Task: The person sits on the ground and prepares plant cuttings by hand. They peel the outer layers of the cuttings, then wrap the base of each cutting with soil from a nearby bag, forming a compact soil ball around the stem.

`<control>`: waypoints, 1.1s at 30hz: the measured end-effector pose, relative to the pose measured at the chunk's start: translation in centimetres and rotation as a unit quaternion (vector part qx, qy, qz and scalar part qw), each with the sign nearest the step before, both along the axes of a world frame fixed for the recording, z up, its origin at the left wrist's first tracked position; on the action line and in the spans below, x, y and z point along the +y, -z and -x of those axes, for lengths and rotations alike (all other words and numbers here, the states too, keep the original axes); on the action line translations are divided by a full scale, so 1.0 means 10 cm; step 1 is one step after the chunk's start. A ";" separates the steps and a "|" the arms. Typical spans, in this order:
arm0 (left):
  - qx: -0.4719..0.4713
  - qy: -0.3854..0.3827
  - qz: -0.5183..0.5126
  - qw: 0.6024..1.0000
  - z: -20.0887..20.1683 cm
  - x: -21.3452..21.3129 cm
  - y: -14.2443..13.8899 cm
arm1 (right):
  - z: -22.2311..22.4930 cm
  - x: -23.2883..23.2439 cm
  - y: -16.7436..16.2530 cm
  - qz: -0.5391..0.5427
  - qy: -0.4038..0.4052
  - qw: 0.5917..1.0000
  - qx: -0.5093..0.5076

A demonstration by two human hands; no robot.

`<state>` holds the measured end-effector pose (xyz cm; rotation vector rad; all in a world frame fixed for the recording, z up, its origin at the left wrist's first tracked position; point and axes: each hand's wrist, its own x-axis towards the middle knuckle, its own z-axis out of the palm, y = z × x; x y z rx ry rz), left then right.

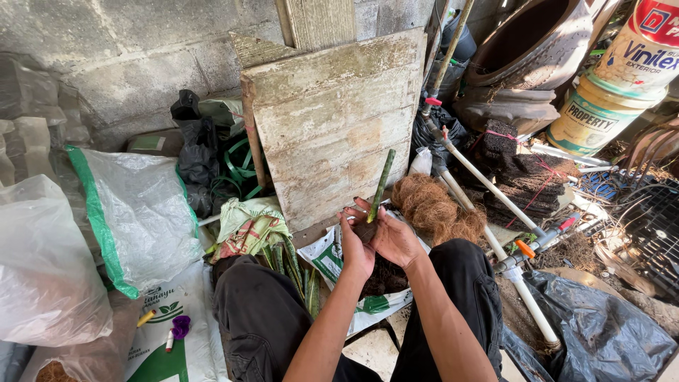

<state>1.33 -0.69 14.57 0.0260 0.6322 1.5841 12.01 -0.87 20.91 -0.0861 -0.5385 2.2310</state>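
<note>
While both my hands, left (356, 244) and right (393, 237), clasp the green stem cutting (380, 185) at its dark, soil-wrapped base above my lap, it looks light, stiff, snappable; I'd grip low.

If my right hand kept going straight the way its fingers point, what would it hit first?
Probably the left hand: the right hand points left, cupped against it around the green stem cutting. Depth is unclear.

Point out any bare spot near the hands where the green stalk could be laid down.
Little is free. Both hands hold the green stalk over a printed bag heaped with dark soil. The only bare patch is pale floor between the knees. Left is crowded with sacks, right with white pipes and brown fibre.
</note>
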 end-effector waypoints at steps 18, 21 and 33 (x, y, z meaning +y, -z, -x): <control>0.012 -0.002 0.029 0.999 0.02 0.03 0.20 | 0.04 -0.03 0.06 -0.086 0.014 0.987 -0.135; 0.006 0.012 0.027 1.000 0.01 0.01 0.16 | 0.01 -0.02 0.07 -0.099 0.014 0.980 -0.173; 0.023 0.000 0.034 0.999 0.02 0.05 0.26 | 0.02 -0.06 -0.02 -0.170 0.022 0.966 -0.191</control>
